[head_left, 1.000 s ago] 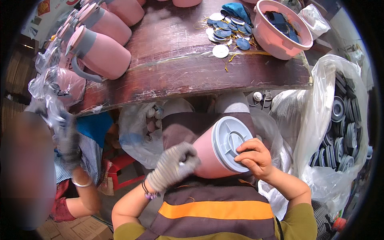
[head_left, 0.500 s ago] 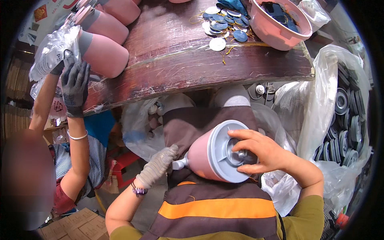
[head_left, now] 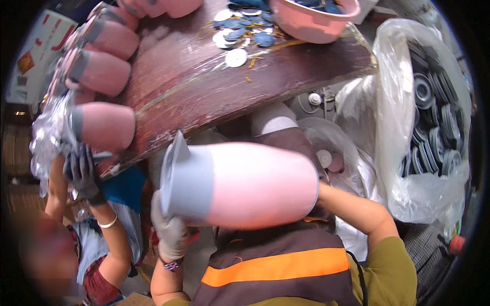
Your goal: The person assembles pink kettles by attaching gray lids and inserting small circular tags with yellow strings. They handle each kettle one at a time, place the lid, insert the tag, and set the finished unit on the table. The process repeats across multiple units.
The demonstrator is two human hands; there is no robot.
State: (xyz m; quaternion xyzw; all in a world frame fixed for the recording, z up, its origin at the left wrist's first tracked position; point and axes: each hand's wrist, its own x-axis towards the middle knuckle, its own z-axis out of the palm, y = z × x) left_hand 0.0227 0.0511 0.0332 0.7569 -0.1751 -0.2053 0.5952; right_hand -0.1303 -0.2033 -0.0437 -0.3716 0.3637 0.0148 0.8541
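Observation:
A large pink jug (head_left: 260, 186) with a grey collar and pointed spout lies sideways across my lap, held up in front of my apron. Its spout end is to the left and its base to the right. My left hand (head_left: 171, 234), in a light knitted glove, grips it by the grey collar end; the handle is mostly hidden. At the base is my bare right hand (head_left: 325, 195), its fingers out of sight behind the jug.
Several pink jugs line the left of the dark table (head_left: 173, 92). A co-worker's gloved hand (head_left: 84, 173) is near a plastic-wrapped jug (head_left: 104, 125). Round tags (head_left: 242, 30) lie beside a pink basin (head_left: 316, 23). At right, a plastic sack (head_left: 390, 117) holds grey round parts.
The jug has been lifted and turned from base facing me to lying sideways. My right hand has moved from the base's face to behind its right end. The view has shifted.

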